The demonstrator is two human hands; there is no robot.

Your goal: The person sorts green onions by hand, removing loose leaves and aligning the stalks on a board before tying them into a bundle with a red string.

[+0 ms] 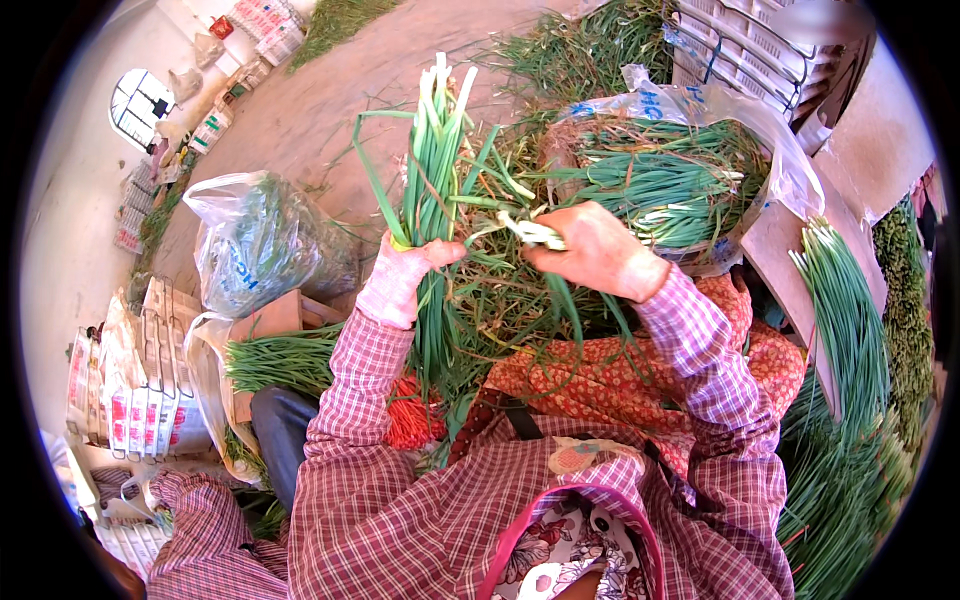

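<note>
My left hand [425, 258] grips an upright bunch of long green stalks [435, 160] with white ends at the top; a bit of yellow shows by the fingers. My right hand [590, 250] is closed on some loose white-ended stalks [535, 231] just right of the bunch, with green leaves hanging below it. A messy pile of green and straw-coloured trimmings [510, 310] lies beneath both hands. Behind my right hand, an open plastic bag [750, 135] holds more green stalks [655, 175]. A tangle of red-orange strands [415, 420] lies below my left forearm.
At right, a long bunch [840, 310] rests on a board [770, 250], with stacked crates [740, 55] behind. At left are a full plastic bag [260, 250], more stalks [280, 355], crates [150, 410] and another person's plaid-clothed body [200, 540]. Red floral cloth [570, 390] lies below my hands.
</note>
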